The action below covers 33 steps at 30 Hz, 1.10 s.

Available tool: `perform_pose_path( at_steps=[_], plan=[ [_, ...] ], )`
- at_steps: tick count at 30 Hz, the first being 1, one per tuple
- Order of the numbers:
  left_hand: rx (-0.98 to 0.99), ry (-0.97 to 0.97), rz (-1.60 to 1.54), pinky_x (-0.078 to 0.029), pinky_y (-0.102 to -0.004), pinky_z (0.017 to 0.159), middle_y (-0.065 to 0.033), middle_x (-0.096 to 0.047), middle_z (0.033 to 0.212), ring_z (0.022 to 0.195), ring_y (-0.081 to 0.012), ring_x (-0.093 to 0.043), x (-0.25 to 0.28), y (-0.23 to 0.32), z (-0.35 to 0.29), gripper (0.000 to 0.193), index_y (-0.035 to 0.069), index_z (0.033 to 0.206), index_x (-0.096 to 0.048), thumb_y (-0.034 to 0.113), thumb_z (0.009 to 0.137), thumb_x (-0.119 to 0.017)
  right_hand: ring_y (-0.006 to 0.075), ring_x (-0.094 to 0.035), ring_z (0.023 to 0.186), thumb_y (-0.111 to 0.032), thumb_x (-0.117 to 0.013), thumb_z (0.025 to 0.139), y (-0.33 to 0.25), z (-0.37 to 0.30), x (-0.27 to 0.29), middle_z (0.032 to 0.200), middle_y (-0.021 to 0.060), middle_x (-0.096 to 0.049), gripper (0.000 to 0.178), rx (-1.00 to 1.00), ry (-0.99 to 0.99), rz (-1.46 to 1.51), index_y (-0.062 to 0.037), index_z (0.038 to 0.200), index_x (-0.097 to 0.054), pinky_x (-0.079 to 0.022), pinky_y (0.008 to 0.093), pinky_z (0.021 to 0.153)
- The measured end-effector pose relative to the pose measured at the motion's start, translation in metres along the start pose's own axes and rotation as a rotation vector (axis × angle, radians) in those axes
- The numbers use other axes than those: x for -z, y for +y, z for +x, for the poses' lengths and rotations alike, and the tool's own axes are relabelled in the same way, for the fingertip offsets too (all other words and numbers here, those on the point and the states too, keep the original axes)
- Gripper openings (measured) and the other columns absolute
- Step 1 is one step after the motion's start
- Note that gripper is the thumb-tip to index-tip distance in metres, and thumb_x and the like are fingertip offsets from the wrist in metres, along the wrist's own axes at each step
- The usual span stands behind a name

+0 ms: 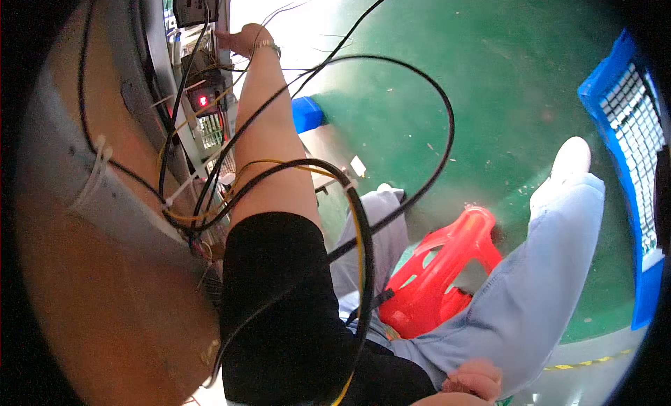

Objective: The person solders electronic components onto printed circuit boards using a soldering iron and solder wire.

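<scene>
My left hand (246,39) reaches far up into the side of an equipment cabinet (162,67), a bracelet or watch on its wrist. One finger stretches left against the cabinet's edge, just below a black box (198,4); the other fingers are partly hidden. Below it, a small module with a lit red display (203,100) sits among wires and green terminal parts. A thick black cable (447,126) loops in front of my arm, bundled with a yellow wire (361,245) and zip ties. My right hand (475,379) is curled closed by my right thigh, its palm hidden.
A red plastic stool (430,287) is between my legs. A blue-framed rack with a white grid (632,112) stands on the right, and a blue object (306,114) lies near my forearm. Brown panelling (105,301) fills the left; yellow-striped tape (587,363) marks the green floor's edge.
</scene>
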State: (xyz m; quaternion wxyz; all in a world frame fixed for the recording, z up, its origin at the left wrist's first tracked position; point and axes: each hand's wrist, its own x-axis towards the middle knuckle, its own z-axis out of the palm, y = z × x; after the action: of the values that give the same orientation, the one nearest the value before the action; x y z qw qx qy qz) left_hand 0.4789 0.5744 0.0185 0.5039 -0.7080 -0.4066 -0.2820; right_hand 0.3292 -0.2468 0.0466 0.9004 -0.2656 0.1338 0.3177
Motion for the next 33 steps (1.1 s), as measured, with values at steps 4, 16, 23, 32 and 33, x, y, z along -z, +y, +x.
perform_pose_path(
  at_steps=[4, 16, 23, 32, 33],
  plan=[
    [0.552, -0.495, -0.671, -0.047, -0.0382, 0.099, -0.0250, -0.040, 0.140, 0.123, -0.0355, -0.049, 0.102, 0.007, -0.192, 0.056, -0.003, 0.138, -0.041, 0.003, 0.083, -0.051, 0.0136, -0.043, 0.054, -0.008, -0.062, 0.084, 0.009, 0.014, -0.005, 0.066, 0.0047, -0.047, 0.028, 0.044, 0.028, -0.648, 0.0029, 0.109, -0.055, -0.033, 0.0264, 0.051],
    [0.756, -0.624, -1.330, -0.039, -0.0365, 0.095, -0.0145, -0.054, 0.115, 0.108, -0.0234, -0.052, 0.364, -0.085, -0.328, 0.041, 0.000, 0.121, -0.054, 0.003, 0.080, -0.053, 0.0193, -0.063, 0.075, -0.001, -0.059, 0.090, 0.009, 0.025, -0.020, 0.088, 0.0117, -0.065, 0.019, 0.327, 0.077, -1.065, 0.0003, 0.108, -0.059, -0.050, 0.0293, 0.066],
    [-0.415, -1.787, -1.654, -0.046, -0.0372, 0.092, -0.0103, -0.065, 0.109, 0.103, -0.0265, -0.060, 0.609, -0.268, -0.266, 0.015, 0.002, 0.102, -0.066, 0.005, 0.089, -0.059, 0.0291, -0.067, 0.077, -0.011, -0.060, 0.091, 0.067, 0.051, -0.016, 0.087, 0.0146, -0.067, 0.020, 0.563, 0.014, -1.173, -0.0064, 0.110, -0.057, -0.054, 0.0389, 0.067],
    [-0.657, -1.561, -1.966, -0.036, -0.0387, 0.101, -0.0070, -0.063, 0.110, 0.112, -0.0238, -0.054, 0.638, -0.365, -0.337, 0.016, 0.008, 0.092, -0.066, 0.013, 0.090, -0.051, 0.0202, -0.065, 0.083, -0.016, -0.061, 0.091, 0.106, 0.018, -0.046, 0.093, 0.0105, -0.066, 0.023, 0.556, -0.089, -1.252, -0.0077, 0.113, -0.057, -0.052, 0.0332, 0.074],
    [-0.680, -1.560, -1.985, -0.037, -0.0383, 0.100, -0.0064, -0.063, 0.108, 0.109, -0.0242, -0.055, 0.630, -0.366, -0.344, 0.016, 0.008, 0.092, -0.066, 0.015, 0.090, -0.051, 0.0191, -0.064, 0.086, -0.016, -0.060, 0.092, 0.093, 0.007, -0.042, 0.096, 0.0094, -0.066, 0.023, 0.537, -0.057, -1.325, -0.0072, 0.113, -0.057, -0.052, 0.0331, 0.076]
  ],
)
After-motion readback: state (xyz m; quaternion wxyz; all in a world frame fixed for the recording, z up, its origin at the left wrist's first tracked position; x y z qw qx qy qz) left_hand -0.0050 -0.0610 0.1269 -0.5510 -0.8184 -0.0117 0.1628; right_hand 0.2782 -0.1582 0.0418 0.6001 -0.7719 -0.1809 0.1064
